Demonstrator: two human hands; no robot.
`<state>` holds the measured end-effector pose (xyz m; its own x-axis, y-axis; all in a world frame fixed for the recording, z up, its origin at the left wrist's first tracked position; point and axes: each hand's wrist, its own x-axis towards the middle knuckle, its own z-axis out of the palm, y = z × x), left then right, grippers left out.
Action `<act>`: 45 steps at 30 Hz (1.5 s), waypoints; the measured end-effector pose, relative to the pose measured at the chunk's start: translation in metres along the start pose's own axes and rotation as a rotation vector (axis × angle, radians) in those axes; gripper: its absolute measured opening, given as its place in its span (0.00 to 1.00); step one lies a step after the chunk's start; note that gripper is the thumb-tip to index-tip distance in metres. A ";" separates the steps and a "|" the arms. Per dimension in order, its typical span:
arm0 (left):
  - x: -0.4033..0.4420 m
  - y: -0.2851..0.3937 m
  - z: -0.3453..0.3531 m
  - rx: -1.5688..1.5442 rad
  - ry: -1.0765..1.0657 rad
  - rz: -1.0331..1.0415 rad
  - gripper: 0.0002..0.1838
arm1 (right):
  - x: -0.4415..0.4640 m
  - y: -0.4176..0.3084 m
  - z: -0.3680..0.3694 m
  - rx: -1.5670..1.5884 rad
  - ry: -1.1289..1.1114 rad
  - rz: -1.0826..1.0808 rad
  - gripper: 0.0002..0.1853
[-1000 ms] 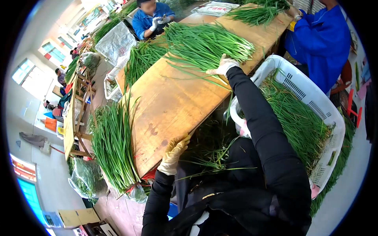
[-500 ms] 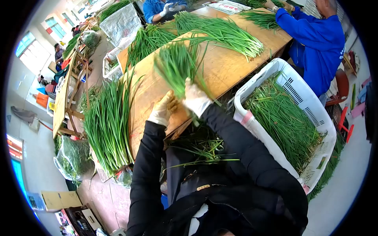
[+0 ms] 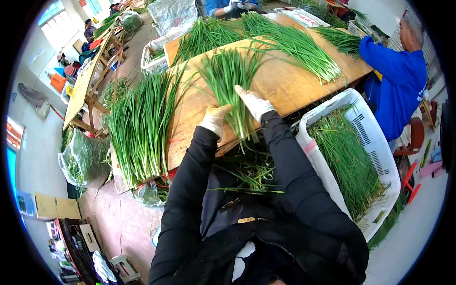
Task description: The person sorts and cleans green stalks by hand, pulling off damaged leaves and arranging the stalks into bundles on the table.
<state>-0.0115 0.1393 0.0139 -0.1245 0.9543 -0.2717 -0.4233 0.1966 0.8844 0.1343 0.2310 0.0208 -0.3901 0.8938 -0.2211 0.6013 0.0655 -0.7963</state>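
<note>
A bunch of long green stalks (image 3: pixel 231 78) is held between my two gloved hands over the near edge of the wooden table (image 3: pixel 289 92), leaves pointing away and pale ends toward me. My left hand (image 3: pixel 217 118) closes on its left side. Against the right side rests my right hand (image 3: pixel 254 101), its fingers stretched out along the stalks. A larger pile of stalks (image 3: pixel 304 50) lies on the table farther right. To the left, a thick pile (image 3: pixel 142 128) sits at the table's left end.
A white basket (image 3: pixel 364 123) of green leaves stands to the right, beside a person in blue (image 3: pixel 399 80). Another person's gloved hands (image 3: pixel 237 5) show beyond the table. Plastic bags of greens (image 3: pixel 85 159) and a wooden bench (image 3: pixel 85 95) are left.
My right hand has left the large pile and come back toward my left hand. A smaller bunch is now between both hands, and my left hand has left the table edge. The view has shifted.
</note>
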 end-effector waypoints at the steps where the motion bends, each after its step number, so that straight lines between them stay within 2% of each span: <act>1: -0.002 0.000 0.002 -0.003 0.033 -0.006 0.09 | -0.021 -0.023 -0.002 -0.010 0.002 0.023 0.51; 3: -0.006 -0.002 0.002 -0.007 0.065 -0.011 0.09 | -0.040 -0.041 0.000 -0.012 -0.019 0.040 0.52; 5: -0.004 -0.009 -0.002 -0.183 -0.077 0.027 0.11 | -0.017 -0.007 0.018 0.066 -0.079 0.020 0.51; 6: -0.006 -0.007 -0.002 -0.186 -0.080 0.025 0.11 | -0.028 -0.011 0.015 0.186 -0.115 0.016 0.45; 7: -0.011 -0.005 -0.005 -0.180 -0.162 -0.050 0.11 | -0.039 -0.015 0.013 0.306 -0.152 0.017 0.41; 8: -0.015 -0.005 -0.007 -0.172 -0.244 -0.124 0.12 | -0.046 -0.010 0.017 0.304 -0.155 0.023 0.41; 9: -0.018 -0.005 -0.007 -0.021 -0.209 -0.147 0.12 | -0.051 -0.006 0.019 0.584 -0.315 -0.048 0.36; 10: -0.022 -0.008 -0.006 0.109 -0.252 -0.051 0.14 | -0.054 -0.004 0.020 0.862 -0.475 -0.123 0.32; 11: -0.028 -0.013 -0.004 0.051 -0.273 0.013 0.16 | -0.057 -0.003 0.023 0.865 -0.408 -0.141 0.30; 12: -0.039 -0.010 0.005 -0.005 -0.295 0.081 0.17 | -0.077 -0.015 0.016 0.856 -0.382 -0.251 0.30; 14: -0.046 -0.014 0.010 -0.049 -0.131 0.081 0.21 | -0.086 -0.013 0.021 0.892 -0.383 -0.332 0.30; 15: -0.058 -0.003 0.019 -0.140 -0.132 0.107 0.21 | -0.093 -0.019 0.019 0.875 -0.448 -0.325 0.31; 16: -0.070 0.008 0.028 -0.230 -0.136 0.133 0.21 | -0.086 -0.016 0.031 0.784 -0.382 -0.506 0.32; 18: -0.064 0.004 0.029 -0.155 -0.151 0.304 0.26 | -0.090 -0.012 0.037 0.455 -0.158 -0.612 0.36; 19: -0.059 0.002 0.030 -0.095 -0.110 0.374 0.24 | -0.096 -0.017 0.032 0.412 -0.098 -0.624 0.41; 20: -0.054 0.002 0.030 -0.035 -0.067 0.446 0.22 | -0.096 -0.023 0.027 0.412 -0.087 -0.630 0.41; 22: -0.069 0.044 0.050 0.024 -0.155 0.568 0.22 | -0.089 -0.035 0.016 0.477 -0.129 -0.752 0.50; 23: -0.073 0.064 0.058 0.064 -0.145 0.590 0.22 | -0.080 -0.046 0.006 0.339 -0.060 -0.883 0.59; 24: -0.062 0.082 0.059 0.050 -0.254 0.672 0.28 | -0.089 -0.075 -0.016 0.331 -0.142 -0.884 0.64; 25: -0.064 0.101 0.071 0.050 -0.233 0.746 0.27 | -0.081 -0.092 -0.025 0.203 0.220 -1.149 0.69; 26: -0.074 0.122 0.083 0.076 -0.216 0.774 0.27 | -0.082 -0.110 -0.038 0.238 0.185 -1.118 0.72; 27: -0.065 0.136 0.083 0.117 -0.297 0.916 0.26 | -0.080 -0.118 -0.045 0.385 0.075 -1.069 0.70; 28: -0.071 0.148 0.087 0.051 -0.358 0.824 0.29 | -0.078 -0.126 -0.052 0.540 -0.028 -1.011 0.68; 30: -0.066 0.147 0.092 -0.010 -0.322 0.793 0.32 | -0.072 -0.131 -0.058 0.793 -0.172 -0.920 0.65; 32: -0.059 0.138 0.074 0.264 -0.257 0.659 0.38 | -0.066 -0.116 -0.051 0.652 -0.132 -0.848 0.57; 36: -0.019 0.053 0.032 0.246 -0.258 0.635 0.33 | -0.024 -0.038 0.001 0.254 -0.038 -0.887 0.39; 37: -0.024 0.043 0.027 0.243 -0.244 0.456 0.31 | -0.036 -0.035 0.005 0.166 -0.025 -0.800 0.33; 38: -0.026 0.033 0.027 0.215 -0.171 0.364 0.30 | -0.045 -0.033 0.007 0.080 -0.013 -0.712 0.28; 39: -0.021 0.027 0.026 0.157 -0.233 0.406 0.29 | -0.042 -0.030 0.008 0.080 -0.002 -0.707 0.28; 40: -0.017 0.023 0.024 0.098 -0.292 0.446 0.27 | -0.038 -0.027 0.010 0.326 -0.092 -0.577 0.24; 41: -0.011 0.022 0.020 0.116 -0.260 0.398 0.25 | -0.035 -0.022 0.012 0.569 -0.185 -0.439 0.21; 42: -0.017 0.032 0.023 0.158 -0.255 0.385 0.22 | -0.056 -0.039 -0.003 0.185 -0.090 -0.419 0.18; 45: -0.039 0.062 0.032 0.240 -0.305 0.389 0.19 | -0.036 -0.033 -0.007 0.298 -0.293 -0.590 0.16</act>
<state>-0.0039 0.1212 0.0922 0.0502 0.9818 0.1832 -0.1775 -0.1718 0.9690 0.1333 0.1997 0.0585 -0.7871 0.5885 0.1849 0.0334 0.3400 -0.9398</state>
